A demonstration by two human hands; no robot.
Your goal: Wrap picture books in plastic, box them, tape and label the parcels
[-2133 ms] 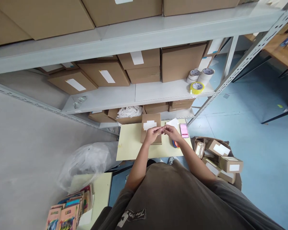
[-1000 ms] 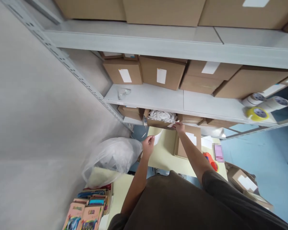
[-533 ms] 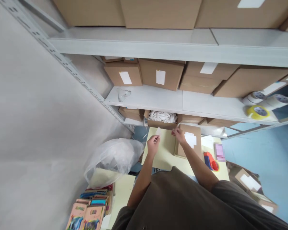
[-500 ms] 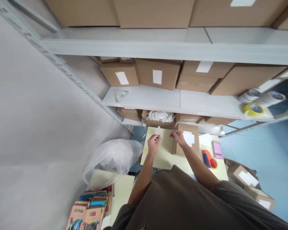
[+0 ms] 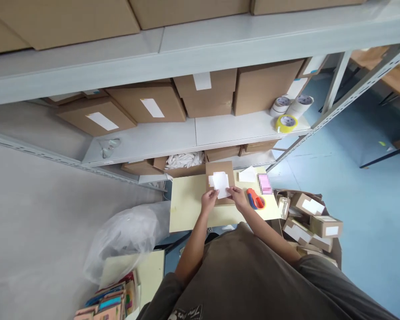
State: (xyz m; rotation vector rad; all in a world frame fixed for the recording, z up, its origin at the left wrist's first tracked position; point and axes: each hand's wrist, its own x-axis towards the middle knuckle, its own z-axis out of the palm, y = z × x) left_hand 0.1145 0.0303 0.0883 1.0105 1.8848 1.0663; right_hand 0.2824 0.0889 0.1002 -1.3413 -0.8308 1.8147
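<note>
A white paper label point(image 5: 222, 186) is held flat by its near corners over a cardboard box point(image 5: 230, 169) on the pale yellow table point(image 5: 186, 200). My left hand point(image 5: 209, 200) pinches the label's left corner, fingers closed. At the right corner, my right hand point(image 5: 237, 196) grips it between thumb and fingers. More white paper on the box lies partly hidden beneath the label. To the right of my right hand rests an orange and blue tape dispenser point(image 5: 254, 198).
White papers point(image 5: 247, 174) and a pink item point(image 5: 264, 184) lie at the table's right. A shelf point(image 5: 233, 131) with boxes and tape rolls point(image 5: 286, 121) stands ahead. Small boxes point(image 5: 326, 226) are piled at right; a plastic bag point(image 5: 130, 235) sits at left.
My view has swung to the right. Earlier my left hand held a small white piece, with my right hand apart near the box; now both hands hold the label over the box.
</note>
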